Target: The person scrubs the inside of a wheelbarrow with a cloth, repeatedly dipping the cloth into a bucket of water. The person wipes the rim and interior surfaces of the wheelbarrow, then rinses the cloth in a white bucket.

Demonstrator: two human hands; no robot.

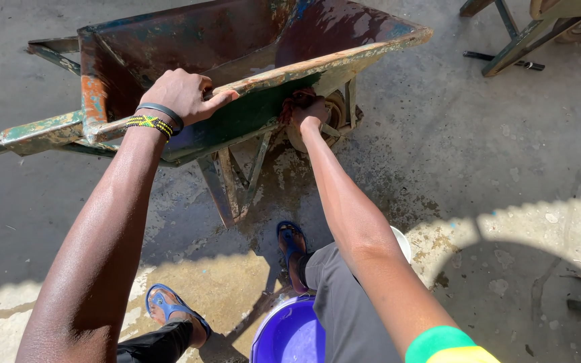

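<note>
Wheelbarrow (250,81), rusty and paint-worn, tipped on wet concrete floor (506,168); its long axis runs from the handle at my left toward the wheel (334,114) at upper right. I note left hand (183,94) clamped over the tray rim. Right hand (311,111), farther out, presses a reddish rag (296,101) by the wheel, fingers clenched on it; purple basin (287,333) sits near my feet.

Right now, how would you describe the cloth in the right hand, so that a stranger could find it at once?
Start at the rusty green metal wheelbarrow tipped on the wet concrete floor. Follow its worn rim to the front end, where the wheel sits under the tray. The right hand presses a crumpled reddish-brown cloth there; it is the only soft thing among the metal parts.
</note>
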